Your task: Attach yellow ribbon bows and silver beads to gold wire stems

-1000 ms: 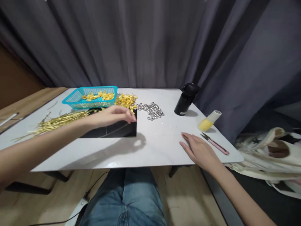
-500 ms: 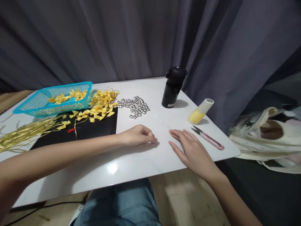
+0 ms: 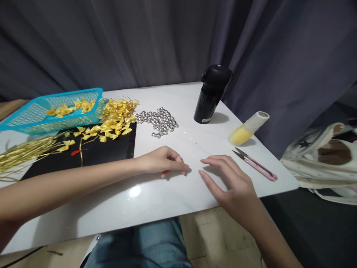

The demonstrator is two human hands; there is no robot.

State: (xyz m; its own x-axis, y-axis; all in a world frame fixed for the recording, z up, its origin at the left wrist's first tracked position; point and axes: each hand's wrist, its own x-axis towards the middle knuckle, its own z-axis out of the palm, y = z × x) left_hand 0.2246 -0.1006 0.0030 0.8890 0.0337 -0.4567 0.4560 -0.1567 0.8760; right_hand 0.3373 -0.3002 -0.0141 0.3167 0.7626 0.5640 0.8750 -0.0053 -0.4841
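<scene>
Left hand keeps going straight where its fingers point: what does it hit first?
Most likely the right hand, facing it across a narrow gap above the white tabletop. Depth is unclear from this single view, so the left hand might pass slightly over it.

the picture's left edge cuts off the gold strands [image 3: 30, 152].

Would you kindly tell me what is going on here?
At a white table, a person's left hand is curled as if pinching; whether it holds anything, I cannot tell. The right hand, open and apparently empty, faces it. Silver beads lie beyond the left hand, yellow bows in and beside a blue basket, and pink snips near the right hand.
</scene>
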